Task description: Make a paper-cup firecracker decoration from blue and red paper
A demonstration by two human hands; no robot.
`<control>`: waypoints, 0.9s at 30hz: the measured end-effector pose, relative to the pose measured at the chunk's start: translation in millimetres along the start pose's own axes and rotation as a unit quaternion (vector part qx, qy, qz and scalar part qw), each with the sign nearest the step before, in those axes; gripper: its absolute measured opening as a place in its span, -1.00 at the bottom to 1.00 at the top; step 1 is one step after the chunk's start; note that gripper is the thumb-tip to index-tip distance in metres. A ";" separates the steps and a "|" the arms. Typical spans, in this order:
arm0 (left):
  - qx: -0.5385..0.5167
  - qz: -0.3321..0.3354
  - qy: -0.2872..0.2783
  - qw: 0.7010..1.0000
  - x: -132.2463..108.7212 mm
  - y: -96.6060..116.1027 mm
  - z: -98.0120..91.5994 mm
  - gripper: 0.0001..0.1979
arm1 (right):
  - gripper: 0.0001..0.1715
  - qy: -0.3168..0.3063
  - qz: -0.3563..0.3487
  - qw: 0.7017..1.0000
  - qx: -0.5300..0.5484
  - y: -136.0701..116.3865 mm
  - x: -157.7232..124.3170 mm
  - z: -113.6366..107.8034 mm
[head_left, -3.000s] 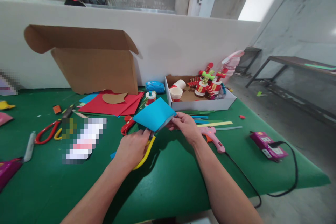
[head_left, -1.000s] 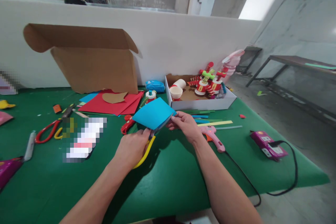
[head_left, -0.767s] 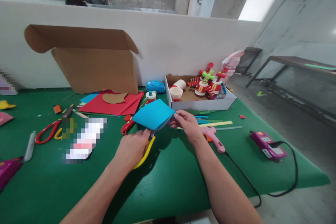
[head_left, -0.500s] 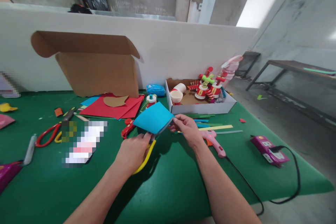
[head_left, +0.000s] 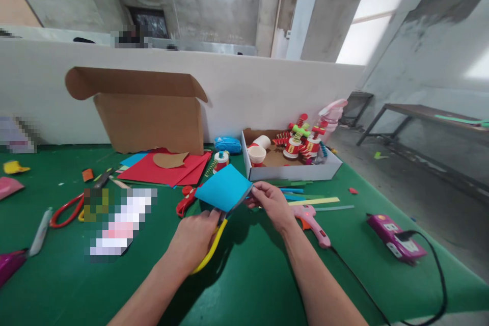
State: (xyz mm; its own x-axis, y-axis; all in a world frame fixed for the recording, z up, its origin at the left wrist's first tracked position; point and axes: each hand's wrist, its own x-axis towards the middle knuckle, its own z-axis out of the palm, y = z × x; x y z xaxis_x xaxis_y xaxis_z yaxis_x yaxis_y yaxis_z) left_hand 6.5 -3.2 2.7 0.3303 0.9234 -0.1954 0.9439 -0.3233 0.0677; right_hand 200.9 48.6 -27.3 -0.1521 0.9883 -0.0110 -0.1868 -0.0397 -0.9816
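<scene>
My left hand [head_left: 193, 239] is closed around yellow-handled scissors [head_left: 211, 245], whose blades reach into the near edge of a blue paper sheet [head_left: 223, 188]. My right hand [head_left: 267, 202] pinches the right corner of that sheet and holds it up above the green table [head_left: 244, 275]. The scissor blades are mostly hidden under the paper.
A pink glue gun [head_left: 313, 221] with a black cord lies just right of my right hand. A white box [head_left: 294, 165] of paper-cup crafts stands behind, red paper sheets [head_left: 164, 168] and an open cardboard box [head_left: 148, 112] at the back. Red scissors [head_left: 64, 209] lie left; a purple power strip [head_left: 397, 242] right.
The camera has tilted upward, so everything sits lower in the picture. Both hands keep their hold on the scissors and the blue sheet, hardly shifted on the table.
</scene>
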 end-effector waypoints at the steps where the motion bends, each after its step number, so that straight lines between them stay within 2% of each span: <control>1: -0.003 0.001 -0.002 1.000 -0.2 0.2 -0.4 -0.62 | -0.60 0.000 0.000 1.000 0.000 -0.2 -0.1 0.1; 11: -0.021 0.000 -0.010 1.000 0.3 1.1 0.2 -0.61 | -0.60 -0.005 -0.004 1.000 0.004 -0.5 -0.1 1.6; 17: -0.034 0.002 0.024 0.999 2.0 -3.5 5.3 -0.61 | -0.61 0.011 0.004 1.000 0.003 1.6 1.8 1.3; 20: -0.103 0.025 0.052 0.993 -5.2 -7.6 -3.8 -0.73 | -0.63 0.041 -0.005 0.999 0.027 1.4 3.8 0.7; 22: -0.178 0.081 0.053 0.979 -15.0 -10.9 -13.5 -0.83 | -0.65 0.075 -0.028 0.996 0.051 -0.2 4.3 0.2; 24: -0.248 0.130 0.051 0.959 -27.0 -15.7 -21.4 -0.81 | -0.66 0.105 -0.061 0.990 0.076 -3.1 3.8 -0.4; 25: -0.273 0.137 0.058 0.951 -32.8 -19.2 -23.5 -0.79 | -0.66 0.115 -0.079 0.986 0.090 -4.9 3.4 -1.0; 27: -0.291 0.103 0.091 0.947 -42.4 -28.5 -23.0 -0.75 | -0.67 0.123 -0.111 0.978 0.123 -8.5 2.4 -2.5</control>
State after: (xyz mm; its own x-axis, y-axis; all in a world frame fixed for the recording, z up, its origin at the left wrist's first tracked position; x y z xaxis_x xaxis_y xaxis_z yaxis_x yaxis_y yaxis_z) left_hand -34.5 -28.4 31.6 0.4524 0.8904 0.0493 0.6820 -0.3811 0.6242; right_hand 204.6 51.7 -19.5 0.1507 0.9811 0.1217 -0.4219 0.1751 -0.8896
